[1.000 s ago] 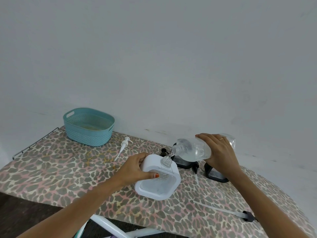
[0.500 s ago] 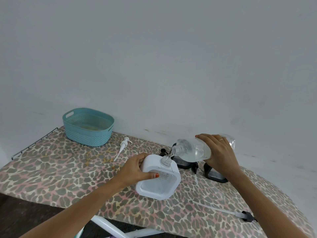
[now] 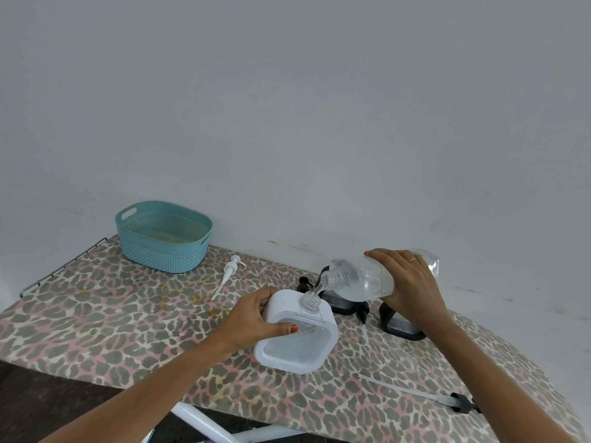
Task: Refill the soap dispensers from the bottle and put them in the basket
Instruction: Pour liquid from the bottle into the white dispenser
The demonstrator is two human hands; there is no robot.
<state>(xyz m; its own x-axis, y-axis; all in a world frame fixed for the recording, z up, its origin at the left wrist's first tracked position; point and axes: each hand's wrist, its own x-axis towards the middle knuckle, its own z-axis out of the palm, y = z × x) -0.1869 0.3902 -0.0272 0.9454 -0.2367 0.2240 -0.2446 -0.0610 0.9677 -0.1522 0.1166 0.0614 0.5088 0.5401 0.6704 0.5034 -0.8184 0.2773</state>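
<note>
My left hand (image 3: 256, 318) grips the side of a white square soap dispenser (image 3: 299, 343) standing on the leopard-print board (image 3: 96, 327). My right hand (image 3: 409, 289) holds a clear plastic bottle (image 3: 358, 279) tipped almost flat, its mouth just above the dispenser's open neck (image 3: 309, 301); a thin stream of clear liquid runs into it. Behind stand two dark dispensers, one (image 3: 342, 303) under the bottle and one (image 3: 399, 324) under my right wrist. The teal basket (image 3: 163, 235) sits at the far left.
A white pump head with its tube (image 3: 228, 276) lies between basket and dispenser. A black pump (image 3: 303, 282) lies behind the white dispenser, another black pump with a long tube (image 3: 447, 399) near the right front edge. A grey wall runs close behind.
The hands, bottle and dispenser hold nearly the same pose; the pour goes on with only a slight shift of the view.
</note>
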